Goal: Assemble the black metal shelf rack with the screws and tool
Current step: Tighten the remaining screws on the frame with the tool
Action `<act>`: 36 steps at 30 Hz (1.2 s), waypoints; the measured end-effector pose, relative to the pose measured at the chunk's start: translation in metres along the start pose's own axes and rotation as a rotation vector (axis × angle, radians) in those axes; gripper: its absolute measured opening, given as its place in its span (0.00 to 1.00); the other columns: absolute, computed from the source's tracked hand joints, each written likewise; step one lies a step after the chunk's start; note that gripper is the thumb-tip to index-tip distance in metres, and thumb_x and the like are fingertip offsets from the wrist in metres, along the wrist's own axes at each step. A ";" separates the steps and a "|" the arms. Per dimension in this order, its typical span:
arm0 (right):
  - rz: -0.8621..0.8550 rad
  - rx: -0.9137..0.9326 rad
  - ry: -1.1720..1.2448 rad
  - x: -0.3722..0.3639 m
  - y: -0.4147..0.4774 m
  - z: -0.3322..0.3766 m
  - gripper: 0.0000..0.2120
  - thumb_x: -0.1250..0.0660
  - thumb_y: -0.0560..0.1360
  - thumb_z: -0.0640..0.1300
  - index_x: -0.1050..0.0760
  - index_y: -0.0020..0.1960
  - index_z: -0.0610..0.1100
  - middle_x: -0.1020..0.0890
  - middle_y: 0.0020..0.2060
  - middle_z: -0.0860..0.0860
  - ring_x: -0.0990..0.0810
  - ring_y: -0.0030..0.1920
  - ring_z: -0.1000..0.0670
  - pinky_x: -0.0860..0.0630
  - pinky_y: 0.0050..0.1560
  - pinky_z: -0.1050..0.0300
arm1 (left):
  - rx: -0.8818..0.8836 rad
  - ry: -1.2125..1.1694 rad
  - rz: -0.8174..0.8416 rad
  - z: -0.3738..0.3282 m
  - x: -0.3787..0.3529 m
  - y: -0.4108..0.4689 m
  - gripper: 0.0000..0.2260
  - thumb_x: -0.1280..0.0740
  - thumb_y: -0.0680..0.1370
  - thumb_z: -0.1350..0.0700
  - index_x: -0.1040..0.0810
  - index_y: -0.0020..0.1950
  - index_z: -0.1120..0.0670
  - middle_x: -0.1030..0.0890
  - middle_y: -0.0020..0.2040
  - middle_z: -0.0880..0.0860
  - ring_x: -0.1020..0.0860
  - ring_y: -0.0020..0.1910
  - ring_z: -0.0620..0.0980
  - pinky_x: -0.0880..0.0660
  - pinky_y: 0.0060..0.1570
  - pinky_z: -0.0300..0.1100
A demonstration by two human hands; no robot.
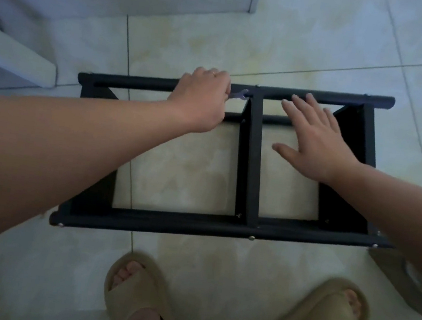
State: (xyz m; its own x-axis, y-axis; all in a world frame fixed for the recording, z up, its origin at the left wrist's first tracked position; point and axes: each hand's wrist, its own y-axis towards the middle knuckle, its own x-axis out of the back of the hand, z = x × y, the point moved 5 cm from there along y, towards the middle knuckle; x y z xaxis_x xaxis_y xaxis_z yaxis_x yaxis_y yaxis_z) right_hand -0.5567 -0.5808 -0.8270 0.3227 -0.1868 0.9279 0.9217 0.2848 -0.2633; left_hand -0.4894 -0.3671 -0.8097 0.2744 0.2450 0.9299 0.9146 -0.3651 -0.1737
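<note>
Working on the black metal shelf rack (251,165), lying on its side on the tiled floor (191,252) just beyond the feet in tan sandals (137,290). Looking mostly put together: both long rails, the end panels and the middle shelf joined, with silver screw heads showing along the near rail (168,224).

Judging the step in hand to be tightening the screw (257,85) where the middle shelf is meeting the far rail (139,83). Gripping the small flat wrench (238,95) in the left hand (201,101), fingers curled round its handle, its head sitting just beside that screw. Hard to tell whether it is actually seating on the fastener, being so small and partly hidden.

Reaching across the frame with the right hand (315,144), fingers (301,107) straight and spread, holding nothing, tips lying over the far rail to the right of the middle shelf.

Calling next, most likely, for pressing that right palm down and steadying the frame against twisting. Then turning the wrench in short swings and resetting it each time, given the tight space beside the shelf.
</note>
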 end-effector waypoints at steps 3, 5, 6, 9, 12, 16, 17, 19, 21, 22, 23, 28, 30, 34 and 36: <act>0.067 -0.060 -0.057 0.007 0.041 -0.011 0.38 0.34 0.80 0.54 0.50 0.83 0.48 0.45 0.82 0.47 0.51 0.82 0.45 0.54 0.80 0.42 | 0.096 -0.007 0.021 0.002 0.004 0.032 0.03 0.42 0.81 0.59 0.32 0.53 0.53 0.24 0.56 0.57 0.29 0.51 0.59 0.37 0.47 0.49; 0.113 -0.078 -0.096 0.008 0.061 -0.013 0.35 0.35 0.80 0.53 0.47 0.82 0.49 0.40 0.80 0.47 0.45 0.80 0.44 0.49 0.79 0.41 | 0.200 -0.010 0.105 0.004 -0.002 0.047 0.06 0.43 0.80 0.60 0.31 0.56 0.55 0.24 0.56 0.58 0.27 0.51 0.60 0.36 0.47 0.48; 0.126 -0.085 -0.125 0.008 0.068 -0.012 0.32 0.36 0.80 0.52 0.44 0.81 0.49 0.37 0.78 0.46 0.41 0.78 0.43 0.46 0.77 0.41 | 0.249 -0.035 0.170 0.006 -0.008 0.052 0.06 0.43 0.80 0.60 0.33 0.56 0.56 0.24 0.56 0.58 0.27 0.50 0.60 0.36 0.46 0.48; 0.092 -0.109 -0.242 0.015 0.077 -0.009 0.18 0.39 0.82 0.45 0.34 0.71 0.49 0.25 0.65 0.47 0.27 0.65 0.41 0.32 0.65 0.44 | 0.325 -0.133 0.272 0.010 -0.018 0.059 0.08 0.43 0.80 0.60 0.33 0.60 0.59 0.24 0.59 0.62 0.26 0.53 0.62 0.35 0.44 0.47; 0.055 -0.104 -0.264 0.029 0.073 -0.004 0.11 0.40 0.83 0.43 0.29 0.65 0.48 0.23 0.58 0.49 0.25 0.59 0.43 0.30 0.56 0.48 | 0.356 -0.171 0.240 0.011 -0.013 0.054 0.09 0.42 0.80 0.61 0.33 0.59 0.59 0.24 0.55 0.60 0.27 0.50 0.61 0.36 0.42 0.47; -0.032 -0.032 -0.244 0.062 0.050 0.012 0.12 0.40 0.83 0.42 0.30 0.66 0.47 0.23 0.59 0.49 0.26 0.61 0.43 0.30 0.57 0.49 | 0.365 -0.155 0.096 0.005 0.020 0.033 0.07 0.43 0.78 0.63 0.34 0.55 0.58 0.25 0.44 0.55 0.26 0.42 0.59 0.35 0.37 0.48; -0.056 -0.016 -0.237 0.072 0.042 0.018 0.12 0.39 0.83 0.43 0.30 0.66 0.47 0.24 0.59 0.48 0.27 0.61 0.43 0.31 0.58 0.49 | 0.353 -0.143 0.069 0.002 0.032 0.027 0.07 0.43 0.78 0.63 0.34 0.55 0.58 0.25 0.42 0.55 0.26 0.41 0.59 0.35 0.36 0.48; -0.099 0.009 -0.225 0.093 0.022 0.030 0.12 0.39 0.84 0.47 0.29 0.66 0.46 0.24 0.60 0.48 0.27 0.62 0.42 0.31 0.60 0.48 | 0.334 -0.117 0.052 -0.008 0.057 0.013 0.06 0.43 0.79 0.63 0.34 0.55 0.58 0.24 0.43 0.56 0.26 0.41 0.59 0.34 0.36 0.48; -0.130 0.026 -0.242 0.111 -0.003 0.043 0.13 0.39 0.84 0.49 0.28 0.66 0.46 0.25 0.61 0.48 0.28 0.63 0.42 0.29 0.61 0.46 | 0.321 -0.086 0.089 -0.022 0.079 -0.006 0.07 0.42 0.79 0.62 0.34 0.57 0.59 0.24 0.46 0.58 0.26 0.42 0.59 0.33 0.40 0.47; -0.136 0.032 -0.254 0.117 -0.016 0.049 0.14 0.39 0.83 0.49 0.28 0.66 0.46 0.25 0.61 0.48 0.28 0.63 0.43 0.29 0.61 0.46 | 0.307 -0.050 0.136 -0.030 0.088 -0.017 0.07 0.41 0.80 0.62 0.34 0.58 0.59 0.24 0.49 0.59 0.27 0.41 0.58 0.32 0.40 0.47; -0.135 0.035 -0.264 0.122 -0.031 0.055 0.14 0.38 0.83 0.50 0.28 0.66 0.47 0.26 0.61 0.48 0.29 0.63 0.43 0.28 0.59 0.45 | 0.296 -0.010 0.195 -0.039 0.095 -0.029 0.08 0.40 0.80 0.63 0.33 0.59 0.60 0.24 0.52 0.60 0.28 0.39 0.57 0.33 0.40 0.47; -0.062 0.051 -0.334 0.101 -0.107 0.079 0.14 0.39 0.83 0.47 0.29 0.67 0.46 0.28 0.62 0.47 0.30 0.61 0.42 0.28 0.55 0.47 | 0.289 -0.025 0.360 -0.072 0.099 -0.102 0.12 0.43 0.81 0.63 0.30 0.63 0.65 0.21 0.55 0.63 0.22 0.54 0.61 0.34 0.40 0.45; -0.068 0.032 -0.322 0.085 -0.133 0.087 0.13 0.39 0.83 0.48 0.30 0.66 0.46 0.28 0.63 0.47 0.30 0.62 0.41 0.29 0.56 0.46 | 0.296 -0.022 0.394 -0.081 0.093 -0.127 0.12 0.43 0.82 0.63 0.30 0.64 0.63 0.22 0.56 0.61 0.24 0.51 0.58 0.32 0.43 0.44; -0.102 -0.013 -0.268 0.060 -0.176 0.096 0.13 0.38 0.83 0.48 0.31 0.65 0.44 0.27 0.62 0.46 0.29 0.61 0.41 0.29 0.56 0.45 | 0.321 -0.066 0.394 -0.091 0.076 -0.165 0.09 0.43 0.81 0.63 0.32 0.61 0.60 0.23 0.50 0.58 0.27 0.43 0.53 0.32 0.40 0.44; -0.099 -0.006 -0.267 0.046 -0.197 0.097 0.13 0.37 0.82 0.47 0.30 0.65 0.44 0.27 0.61 0.46 0.28 0.60 0.41 0.29 0.55 0.46 | 0.327 -0.106 0.373 -0.092 0.059 -0.183 0.05 0.43 0.81 0.63 0.34 0.56 0.59 0.27 0.42 0.54 0.29 0.38 0.51 0.35 0.35 0.44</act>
State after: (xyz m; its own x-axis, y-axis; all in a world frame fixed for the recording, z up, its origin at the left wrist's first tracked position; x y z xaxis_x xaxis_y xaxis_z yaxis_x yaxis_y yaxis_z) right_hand -0.7438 -0.5543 -0.7066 0.1638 0.0414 0.9856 0.9475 0.2714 -0.1689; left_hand -0.6683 -0.3686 -0.6927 0.6135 0.2474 0.7499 0.7888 -0.1487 -0.5963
